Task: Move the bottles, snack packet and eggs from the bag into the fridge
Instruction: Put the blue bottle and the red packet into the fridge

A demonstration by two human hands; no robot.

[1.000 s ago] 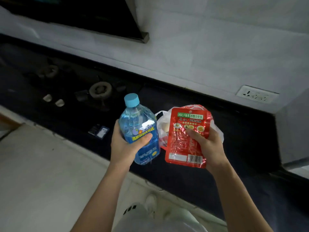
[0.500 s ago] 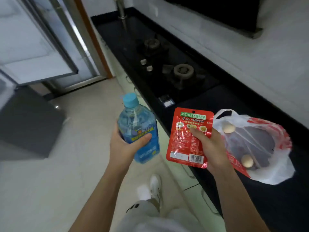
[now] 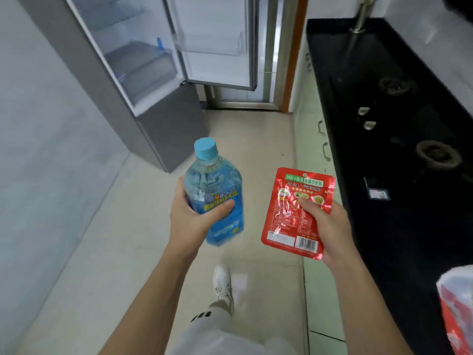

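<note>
1. In mid-air over the tiled floor point(image 3: 102, 252), carried the bottle point(image 3: 215, 198) upright, blue cap on top, in the left hand point(image 3: 189, 221); fingers curled round its body, thumb pressed across the label.
2. Just to its right and not touching it, held the snack packet point(image 3: 289, 216) in the right hand point(image 3: 330, 226), pinched between the thumb on the printed face and the fingers behind.
3. Faced the fridge point(image 3: 158, 124) ahead on the left, its door point(image 3: 217, 39) swung open and shelves in sight; noted a small blue shape on one shelf, too blurred to name.
4. Saw the bag point(image 3: 458, 311) lying on the dark worktop point(image 3: 409, 226) at the lower right edge, only a corner in view; could not make out eggs or another bottle in it.
5. Judged the task partway: two items out of the bag and in hand, neither yet inside the fridge; eggs, and probably any remaining bottle, likely yet to be fetched.
</note>
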